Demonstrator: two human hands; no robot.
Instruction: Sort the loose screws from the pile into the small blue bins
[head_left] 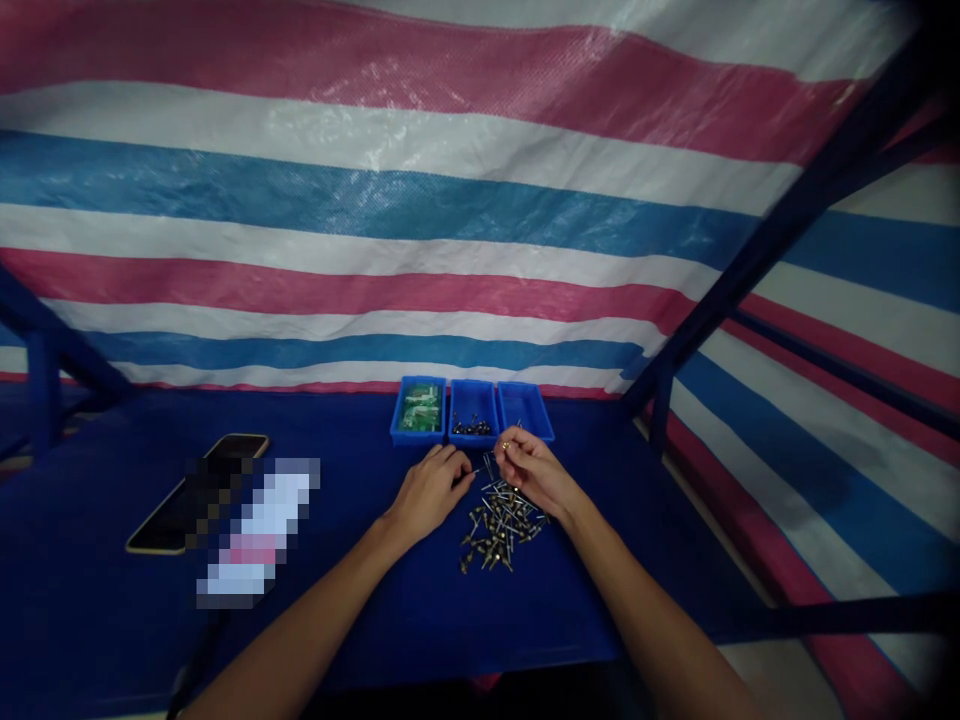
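Note:
My left hand (433,490) rests low over the blue table, thumb and forefinger closed. A thin silvery shank (475,471) shows at its fingertips. Raised slightly above the table, my right hand (531,468) pinches a small brass-coloured piece (505,446); its exact kind is too small to make out. Between and below both hands lies a loose pile of small metal parts (495,525), with thin silvery shanks and brass-coloured heads. Part of the pile is hidden under the right hand.
Three blue bins stand behind the hands: the left bin (417,438) holds green-and-clear packets, the middle bin (472,395) dark small metal parts, and the right bin (525,400) shows a bare floor. A phone (157,515) lies left beside a blurred bright patch. Striped sheeting (375,210) hangs behind.

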